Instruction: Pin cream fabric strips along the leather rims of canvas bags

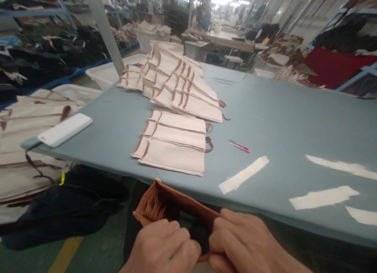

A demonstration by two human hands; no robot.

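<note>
A brown-lined fabric bag (188,199) is held at the table's front edge, its mouth spread and facing up. My left hand (166,245) is closed on the near rim, knuckles up. Closed on the rim at the right is my right hand (241,239), thumb and fingers gripping the cloth. Gathered brown folds show inside the bag's left end; its lower part is hidden behind my hands. Just beyond lie several flat cream bags with brown edging (176,157), overlapping in a row, some with brown loops on their right side.
A larger pile of cream bags (176,76) lies farther back on the blue-grey table (279,120). Pink-handled thread snips (240,146), cream fabric strips (244,174) and a white power bank (65,129) with a black cable are on it. Bins of cloth stand left; a metal post (104,29) rises behind.
</note>
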